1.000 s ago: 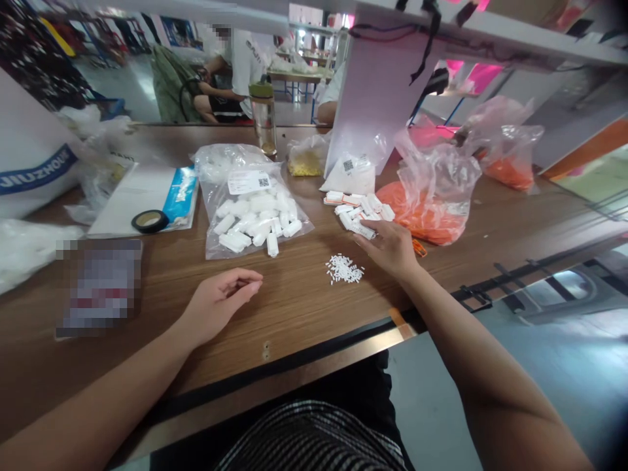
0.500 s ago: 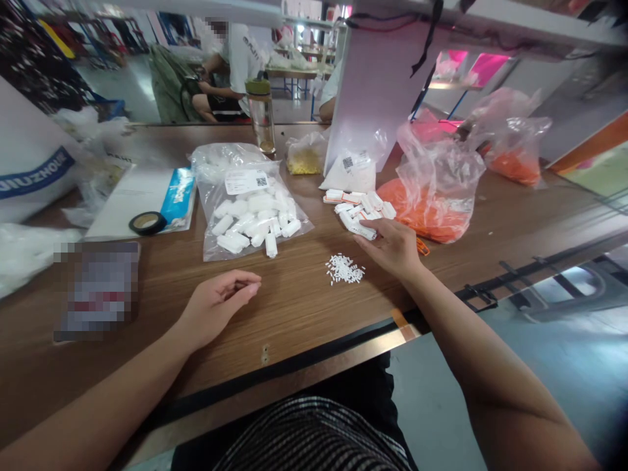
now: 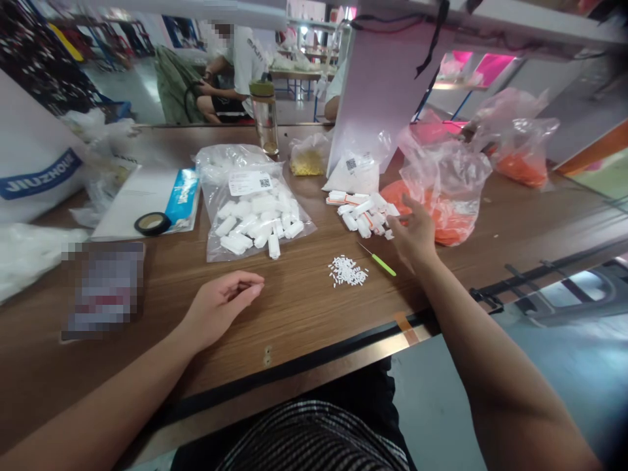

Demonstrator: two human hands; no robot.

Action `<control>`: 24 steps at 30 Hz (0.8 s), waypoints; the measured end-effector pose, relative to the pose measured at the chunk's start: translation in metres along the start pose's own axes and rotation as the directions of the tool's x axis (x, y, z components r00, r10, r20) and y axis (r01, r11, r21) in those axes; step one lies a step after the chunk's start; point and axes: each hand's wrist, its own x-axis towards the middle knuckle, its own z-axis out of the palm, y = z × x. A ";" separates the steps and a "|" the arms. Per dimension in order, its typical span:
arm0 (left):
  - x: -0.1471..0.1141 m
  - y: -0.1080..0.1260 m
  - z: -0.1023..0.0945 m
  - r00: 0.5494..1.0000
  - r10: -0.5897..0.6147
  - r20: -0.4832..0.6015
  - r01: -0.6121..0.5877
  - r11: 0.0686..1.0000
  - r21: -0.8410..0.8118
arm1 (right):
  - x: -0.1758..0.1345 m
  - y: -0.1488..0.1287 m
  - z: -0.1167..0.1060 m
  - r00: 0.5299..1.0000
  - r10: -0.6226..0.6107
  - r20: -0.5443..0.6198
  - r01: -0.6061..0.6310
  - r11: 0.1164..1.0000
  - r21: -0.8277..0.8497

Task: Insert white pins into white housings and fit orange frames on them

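A loose heap of white plastic pieces (image 3: 362, 208), some with orange strips, lies on the tabletop (image 3: 294, 320), right of centre. The right hand (image 3: 416, 234) is at the heap's right edge, its thumb and fingers spread apart; the fingertips seem to be just beside the pieces and the bag of orange parts (image 3: 454, 226), though at this angle I cannot tell whether they touch either. In front of the heap, a small pick (image 3: 384, 265) with a bright green handle lies flat, its thin tip pointing away from the person. Just left of the pick is a scatter of tiny white bits (image 3: 348, 271).

The left hand (image 3: 220, 301) rests on the tabletop well apart from the heap, fingers loosely curled and thumb close to the forefinger; whether anything is inside cannot be told. Beyond it lies a clear bag of white blocks (image 3: 260, 219), with a label on top.

Behind the heap stands a labelled bag (image 3: 350, 178) of pale material, with a small yellow-filled bag (image 3: 307, 163) to its left and a tall bottle (image 3: 265, 124) farther left. A roll of black tape (image 3: 152, 224) sits on a white booklet (image 3: 120, 203). Past the tabletop, a person (image 3: 245, 65) in a white shirt sits.
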 end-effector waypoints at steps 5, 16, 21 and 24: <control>-0.001 0.004 0.003 0.999 -0.017 -0.029 0.016 0.999 -0.035 | -0.006 0.006 -0.006 0.994 -0.034 -0.103 0.025 0.996 -0.085; 0.032 0.040 -0.009 0.993 0.077 -0.085 -0.048 0.954 0.297 | 0.006 0.016 -0.007 0.985 -0.065 -0.160 0.045 0.991 -0.125; 0.082 0.065 0.006 0.990 0.068 -0.122 0.037 0.713 0.700 | 0.007 0.019 -0.006 0.985 -0.081 -0.151 0.058 0.987 -0.149; 0.093 0.064 0.020 0.994 0.085 -0.065 -0.009 0.670 0.742 | 0.006 0.018 -0.006 0.990 -0.085 -0.114 0.068 0.987 -0.147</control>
